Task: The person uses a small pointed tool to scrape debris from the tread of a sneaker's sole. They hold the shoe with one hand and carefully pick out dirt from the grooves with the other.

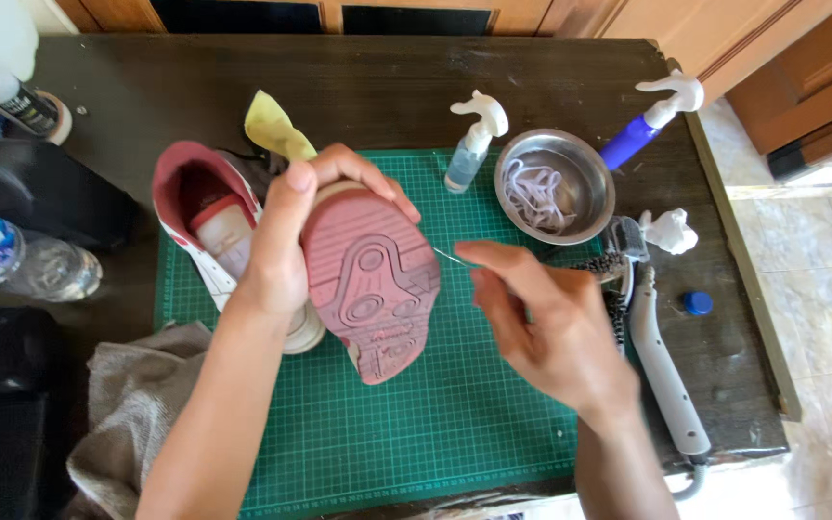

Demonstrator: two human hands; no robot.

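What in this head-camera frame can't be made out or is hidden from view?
- Upper of the held shoe: turned away, only the sole shows; the left hand covers its near edge.
- Thin object pinched by the right hand: too fine to identify.
- Second shoe: partly behind the left hand.
- Plastic bottle: cut off by the left edge.
- Brush: partly behind the right hand.

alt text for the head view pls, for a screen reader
The left hand holds a shoe with its dark red sole up over a green cutting mat, while the right hand pinches a thin needle-like tool beside it. A second shoe lies behind.
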